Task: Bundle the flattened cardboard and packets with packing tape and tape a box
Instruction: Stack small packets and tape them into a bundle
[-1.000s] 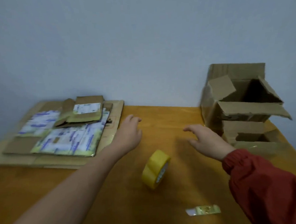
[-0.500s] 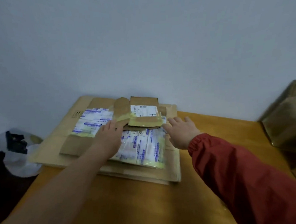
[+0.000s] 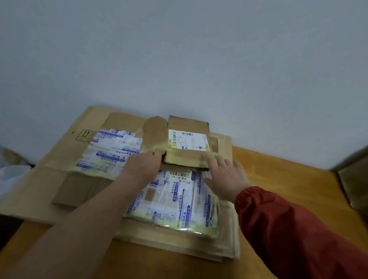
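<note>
left hand lies palm down on the near packet, bare forearm behind it. its fingertips reach the near left corner of the small flat box. whether they pinch that edge or only press on it, i cannot tell. right hand is spread wide, fingers straight and apart, with the fingertips touching the near right corner of the same small flat box and the palm over the right edge of the near packet. a red sleeve covers the right arm to the wrist.

the small flat box lies on top of the pile and carries a white label with barcodes. a rounded cardboard flap sits just left of it. a far packet lies further left. both packets are white with blue print, and yellowish tape shows along their edges.

all of this rests on a stack of flattened cardboard on the far left part of the wooden table, against the pale wall. the stack overhangs the table's left edge.

a box stands at the right edge of view, blurred and well apart from the pile. a white bag shows at far left, beyond the table.
</note>
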